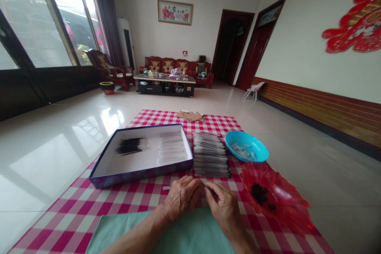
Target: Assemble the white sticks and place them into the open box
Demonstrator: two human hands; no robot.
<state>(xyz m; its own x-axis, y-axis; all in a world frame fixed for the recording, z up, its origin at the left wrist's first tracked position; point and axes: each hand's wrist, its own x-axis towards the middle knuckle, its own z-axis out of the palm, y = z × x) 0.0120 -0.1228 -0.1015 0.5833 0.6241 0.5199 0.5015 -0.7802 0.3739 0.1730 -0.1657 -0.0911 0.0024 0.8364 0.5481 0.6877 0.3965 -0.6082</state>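
Pink gingham cloth (74, 222) lies spread on the tile floor (44, 158), and two bare hands work low over it, close together. The left hand (182, 197) is curled nearly shut, its fingers (195, 185) bent toward the right hand (222, 206), which is also curled, with its fingertips (210, 187) pinched in. Between them sits a thin pale stick (204, 186), so blurred and hidden by the fingers that its exact kind cannot be told. Both forearms reach out over a green towel (178, 234). Just ahead of the hands lies a stack of thin packets in rows (210, 154). To its left, a shallow purple-walled box (143, 174) holds a black bundle (131, 146) and a white bundle (171, 149). To the stack's right, a blue plastic bowl (253, 154) holds white pieces (242, 151), and beside the right hand a red flower-shaped dish (285, 206) holds black bits (258, 192).
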